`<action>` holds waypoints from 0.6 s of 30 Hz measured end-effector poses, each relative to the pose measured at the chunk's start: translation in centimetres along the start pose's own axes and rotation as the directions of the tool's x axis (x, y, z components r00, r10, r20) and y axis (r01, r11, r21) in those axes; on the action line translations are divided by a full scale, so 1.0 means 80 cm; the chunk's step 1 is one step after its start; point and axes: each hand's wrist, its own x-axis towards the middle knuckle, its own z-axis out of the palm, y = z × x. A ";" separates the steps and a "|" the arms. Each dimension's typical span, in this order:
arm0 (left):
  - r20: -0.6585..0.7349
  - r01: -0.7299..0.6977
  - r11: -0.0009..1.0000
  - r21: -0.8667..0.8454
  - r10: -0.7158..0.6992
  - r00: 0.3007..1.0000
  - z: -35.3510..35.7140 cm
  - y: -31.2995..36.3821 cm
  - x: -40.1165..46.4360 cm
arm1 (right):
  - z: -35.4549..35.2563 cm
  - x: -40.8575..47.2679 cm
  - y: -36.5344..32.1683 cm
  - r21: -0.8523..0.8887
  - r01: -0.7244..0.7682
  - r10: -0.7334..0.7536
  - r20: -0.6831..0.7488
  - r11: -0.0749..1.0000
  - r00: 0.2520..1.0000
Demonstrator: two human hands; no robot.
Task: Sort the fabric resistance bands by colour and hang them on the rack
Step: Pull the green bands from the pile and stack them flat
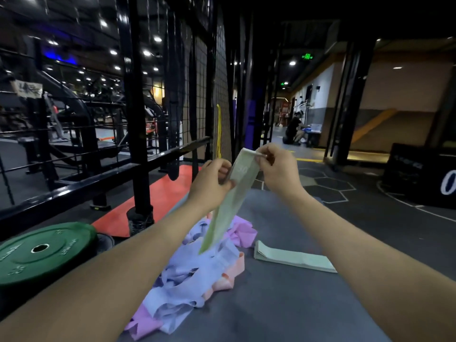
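Note:
I hold a pale green fabric band [230, 203] up over the grey mat; it hangs down towards the pile. My right hand [278, 169] pinches its top end. My left hand [212, 182] grips its left edge a little lower. Below lies a tangled pile of bands [187, 275] in lilac, pale blue and peach. Another pale green band [293, 258] lies flat to the right of the pile. The black wire-grid rack [197, 77] stands ahead on the left, with a yellow band [218, 129] hanging on it.
A grey mat [283, 304] carries the bands. A green weight plate [42, 253] lies at the left, an orange mat [158, 196] beyond it. Black rails [98, 178] run along the left. A black box [424, 174] stands at the right. A person crouches far down the corridor [294, 129].

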 end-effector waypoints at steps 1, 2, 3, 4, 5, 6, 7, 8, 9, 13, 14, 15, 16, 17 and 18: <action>0.005 -0.004 1.000 -0.028 0.004 1.000 0.003 0.008 0.002 | -0.007 0.000 0.001 0.009 0.000 0.000 -0.006 1.000 1.000; 0.015 -0.005 0.998 -0.059 0.006 1.000 0.006 0.017 0.003 | -0.015 -0.001 0.002 0.010 0.000 0.000 -0.008 1.000 1.000; 0.036 0.002 0.996 -0.094 0.001 0.999 0.010 0.025 0.004 | -0.022 -0.002 0.003 0.010 0.000 0.000 -0.008 1.000 1.000; 0.058 0.007 0.992 -0.129 0.000 0.998 0.013 0.034 0.004 | -0.028 -0.003 0.004 0.020 -0.003 0.003 -0.009 1.000 1.000; 0.085 0.015 0.987 -0.157 -0.002 0.996 0.016 0.043 0.004 | -0.034 -0.004 0.005 0.041 -0.009 0.009 -0.009 0.999 1.000; 0.105 0.020 0.984 -0.176 -0.002 0.994 0.020 0.051 0.002 | -0.040 -0.005 0.006 0.068 -0.019 0.019 -0.010 0.998 1.000; 0.128 0.029 0.982 -0.187 -0.005 0.992 0.024 0.057 0.000 | -0.044 -0.007 0.008 0.093 -0.030 0.032 -0.012 0.995 0.999; 0.141 0.031 0.982 -0.187 -0.004 0.990 0.028 0.062 -0.003 | -0.049 -0.010 0.011 0.113 -0.043 0.046 -0.018 0.993 0.999; 0.138 0.028 0.985 -0.172 -0.004 0.990 0.032 0.064 -0.005 | -0.052 -0.014 0.015 0.127 -0.060 0.064 -0.025 0.990 0.998; 0.129 0.056 0.976 -0.209 -0.029 0.991 0.045 0.065 -0.019 | -0.058 -0.036 0.031 0.161 -0.117 0.109 0.054 0.980 0.993; 0.132 0.074 0.970 -0.230 -0.044 0.990 0.046 0.066 -0.022 | -0.058 -0.041 0.035 0.174 -0.124 0.110 0.087 0.977 0.990; 0.141 0.099 0.966 -0.240 -0.067 0.988 0.047 0.066 -0.025 | -0.058 -0.046 0.037 0.183 -0.133 0.113 0.115 0.974 0.987; 0.151 0.121 0.959 -0.256 -0.084 0.985 0.047 0.067 -0.027 | -0.058 -0.050 0.038 0.185 -0.138 0.114 0.133 0.973 0.984; 0.157 0.143 0.951 -0.273 -0.103 0.982 0.047 0.067 -0.029 | -0.058 -0.053 0.039 0.188 -0.145 0.117 0.151 0.971 0.982; 0.156 0.163 0.942 -0.293 -0.121 0.980 0.047 0.067 -0.031 | -0.058 -0.056 0.040 0.199 -0.161 0.125 0.181 0.967 0.975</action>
